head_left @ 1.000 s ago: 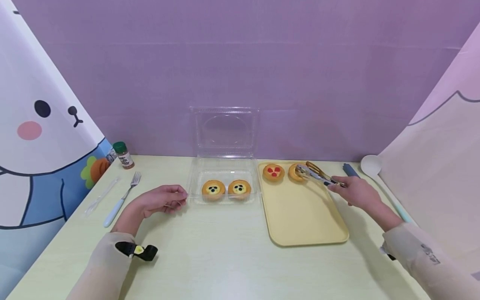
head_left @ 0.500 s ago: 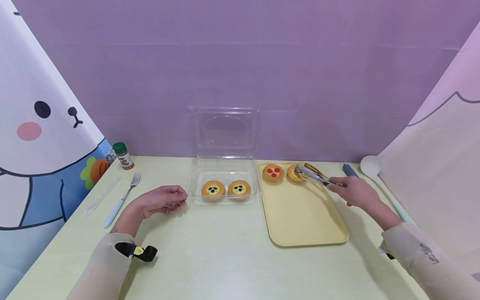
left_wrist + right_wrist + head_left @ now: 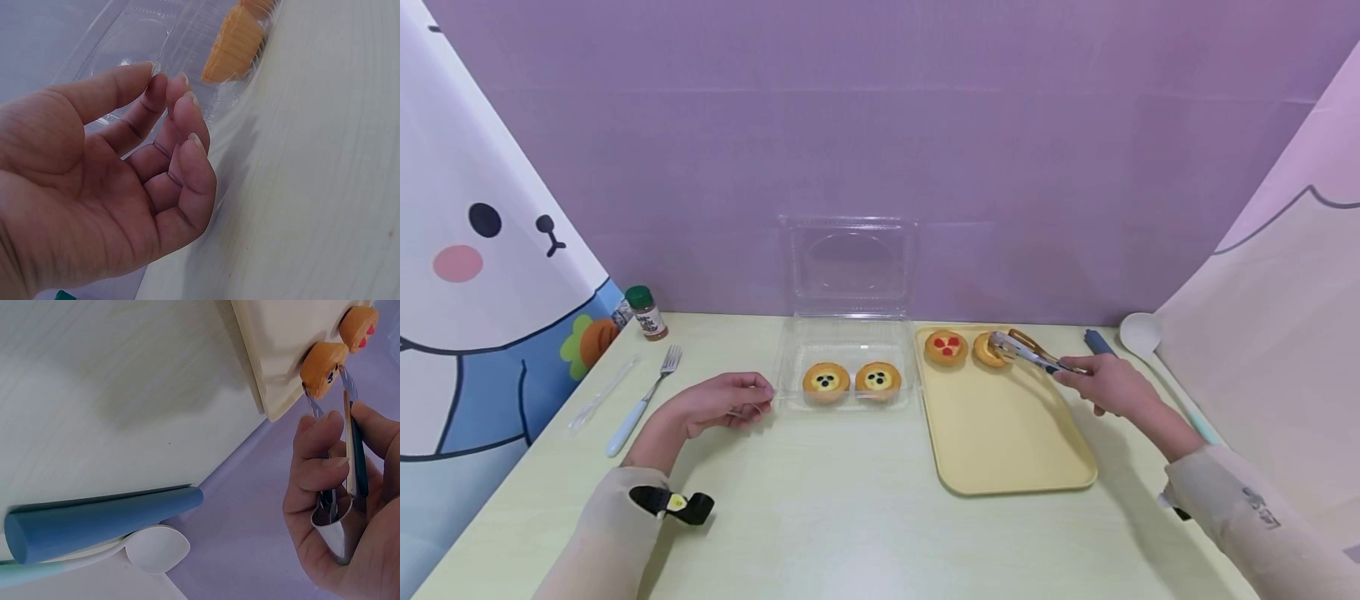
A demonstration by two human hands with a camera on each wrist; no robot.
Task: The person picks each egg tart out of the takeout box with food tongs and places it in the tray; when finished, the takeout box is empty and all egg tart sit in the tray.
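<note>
My right hand [image 3: 1108, 385] grips metal tongs [image 3: 1033, 353]. Their ends sit on either side of a tart [image 3: 987, 350] at the back of the yellow tray [image 3: 1007, 442]; dark dots on its top show in the right wrist view. Beside it lies a tart with red pieces [image 3: 946, 347]. At the table's middle stands a clear plastic container [image 3: 848, 333], lid raised, with two dark-dotted tarts [image 3: 826, 382] along its front. My left hand [image 3: 718, 402] pinches the container's left edge between thumb and forefinger, the other fingers loosely curled.
Left of my left hand lie a fork [image 3: 638, 410] and a thin clear wrapped item [image 3: 602, 393]. A green-capped jar [image 3: 647, 313] stands behind them. A blue cylinder [image 3: 106, 522] and a white ladle [image 3: 1142, 333] lie right of the tray. Behind hangs a purple backdrop [image 3: 865, 150].
The tongs' arms have drawn closer together around the tart, and the tart has shifted slightly left on the tray. My left hand and the container have stayed in place.
</note>
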